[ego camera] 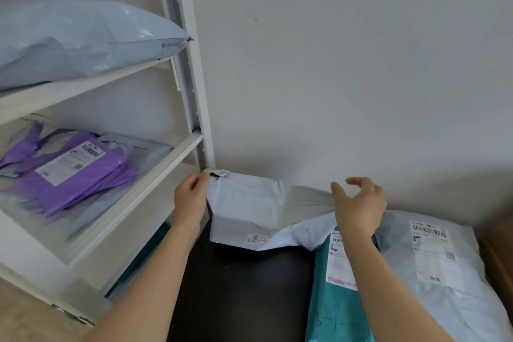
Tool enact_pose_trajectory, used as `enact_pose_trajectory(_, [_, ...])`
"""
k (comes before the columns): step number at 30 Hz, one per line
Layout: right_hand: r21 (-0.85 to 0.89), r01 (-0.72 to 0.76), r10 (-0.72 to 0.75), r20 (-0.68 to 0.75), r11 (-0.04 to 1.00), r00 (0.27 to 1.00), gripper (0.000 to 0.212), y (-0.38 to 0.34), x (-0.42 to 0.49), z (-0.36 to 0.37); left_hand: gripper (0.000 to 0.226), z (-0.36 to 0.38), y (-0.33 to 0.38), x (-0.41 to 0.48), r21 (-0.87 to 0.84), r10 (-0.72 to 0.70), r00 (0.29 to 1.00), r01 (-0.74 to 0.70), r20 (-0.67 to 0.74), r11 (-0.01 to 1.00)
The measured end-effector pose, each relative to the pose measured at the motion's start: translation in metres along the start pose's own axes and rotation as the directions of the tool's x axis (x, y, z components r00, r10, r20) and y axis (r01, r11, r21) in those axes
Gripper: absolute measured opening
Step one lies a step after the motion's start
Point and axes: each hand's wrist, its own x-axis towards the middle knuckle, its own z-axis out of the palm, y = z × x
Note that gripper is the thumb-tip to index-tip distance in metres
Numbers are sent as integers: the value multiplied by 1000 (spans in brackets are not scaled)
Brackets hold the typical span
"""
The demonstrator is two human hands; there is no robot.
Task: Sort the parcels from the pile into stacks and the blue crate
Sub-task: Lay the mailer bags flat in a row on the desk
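The left hand (191, 194) pinches the upper left corner of a pale grey mailing bag (244, 208) between thumb and fingers (204, 176), right beside the foot of the white shelf post. The bag hangs crumpled against the far wall, above the far edge of the dark counter (244, 286). A small label shows near its lower edge. The right hand (359, 205) is at the bag's upper right end, with thumb and forefinger curved and apart and nothing between them. The bag's creases run in under the palm, and I cannot tell whether the hidden fingers grip it.

On the right of the counter lies a teal parcel (327, 300) with a white label, partly under the right forearm. Beside it, further right, is a large grey-white parcel (433, 272) with a barcode label. The pale bag's lower right fold rests on the far ends of these two. A brown cardboard box (497, 258) shows at the right edge.

On the left stands a white shelf unit (177, 153). Its upper shelf carries a big, puffy grey-blue parcel (83, 36). The shelf below holds a stack of purple parcels (75, 172) lying on grey ones.
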Motion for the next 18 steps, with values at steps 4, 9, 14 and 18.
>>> enact_pose_trajectory(4, [-35, 343, -338, 101, 939, 936, 33, -18, -20, 15, 22, 2, 9, -2, 33, 2, 998, -5, 66, 999])
enact_pose_trajectory(9, [55, 551, -483, 560, 832, 673, 61, -46, -62, 44, 19, 0, 10, -3, 54, -52, 992, 45, 118, 998])
enact_pose_trajectory(14, [23, 636, -409, 784, 771, 468, 80, -54, -88, 73, 22, -3, 5, -8, 155, -69, 968, 32, 240, 987])
enact_pose_trajectory(18, [-83, 682, -351, 808, 726, 473, 77, -46, -93, 87, 18, -12, -5, -6, 172, -127, 976, 96, 179, 980])
